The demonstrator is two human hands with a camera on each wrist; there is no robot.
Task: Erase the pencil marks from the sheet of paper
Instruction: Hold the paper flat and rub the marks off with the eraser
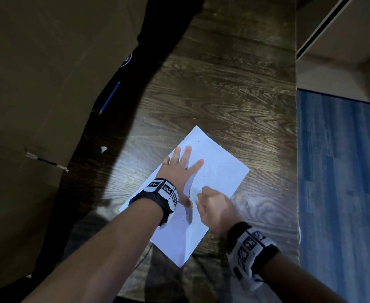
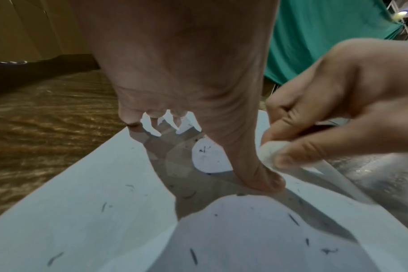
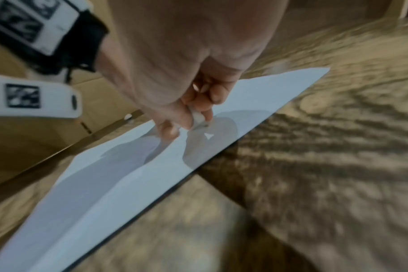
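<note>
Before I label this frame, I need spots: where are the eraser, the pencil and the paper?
eraser [image 2: 269, 150]: left wrist view, its rounded white end.
pencil [image 1: 112, 97]: head view, mid-shaft.
paper [image 1: 223, 162]: head view, bare far part.

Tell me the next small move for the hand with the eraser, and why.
Probably rub the eraser in short strokes outward, away from the left hand that presses the sheet of paper flat. The right hand pinches the eraser right beside the left thumb, and dark flecks lie scattered farther across the sheet.
</note>
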